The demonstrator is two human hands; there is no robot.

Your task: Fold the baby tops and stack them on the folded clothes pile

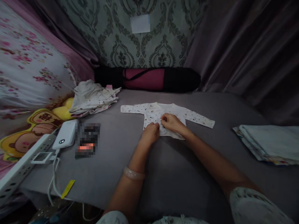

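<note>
A small white printed shirt [151, 115] lies spread on the grey sheet, its two sleeves stretched out to the sides. Both hands are over its front, close together. My left hand [151, 132] rests at the lower middle of the shirt, fingers closed on its cloth; a pale bangle circles that wrist. Just right of it and a little higher, my right hand [171, 123] pinches the shirt's front near the centre. The fingertips hide the exact bit of cloth between them.
Crumpled clothes [93, 96] and a yellow plush cushion [39, 130] lie left. Nearer are a white power bank [66, 133], a blurred dark object [87, 140], cables and a bed rail [25, 165]. Folded cloths [268, 141] lie right; a long black-and-pink bag [147, 79] lies behind.
</note>
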